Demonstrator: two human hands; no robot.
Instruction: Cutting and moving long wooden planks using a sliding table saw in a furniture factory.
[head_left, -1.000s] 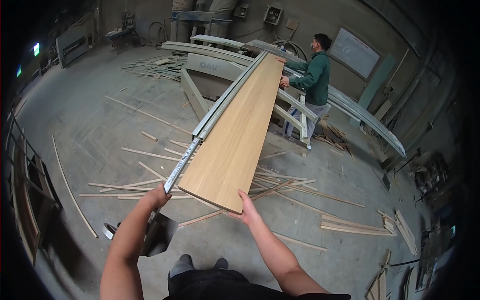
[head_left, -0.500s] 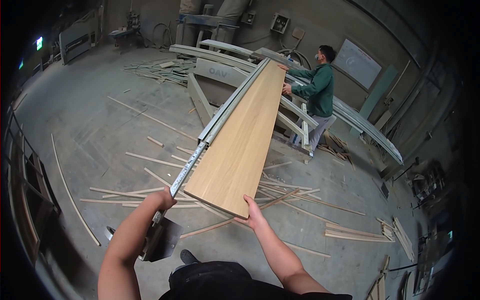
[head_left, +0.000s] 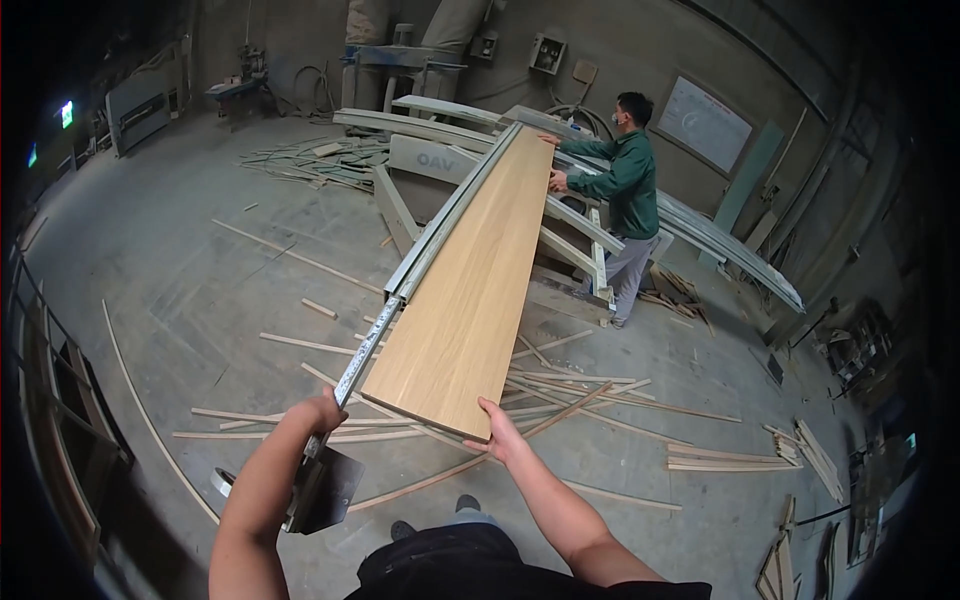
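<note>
A long, light wood board [head_left: 455, 300] lies along the metal fence of a large saw, its near end jutting toward me. My right hand [head_left: 497, 428] grips the board's near right corner, thumb on top and fingers underneath. My left hand [head_left: 322, 408] is closed around the near end of a metal rail [head_left: 368, 350] that extends from the aluminium fence [head_left: 450, 222]. At the far end, a co-worker in a green jacket [head_left: 625, 175] rests both hands on the board's right edge.
Thin wood offcuts [head_left: 590, 398] litter the floor below and around the board. A dark metal bracket [head_left: 328, 490] hangs below my left hand. Behind the board stands the saw's frame [head_left: 425, 158]. A rack [head_left: 65, 390] stands at the far left, and more strips [head_left: 315, 160] lie behind.
My view has shifted slightly, and both my shoes now show below. Both hands keep their holds on the board and rail. The co-worker's hands stay at the board's far end.
</note>
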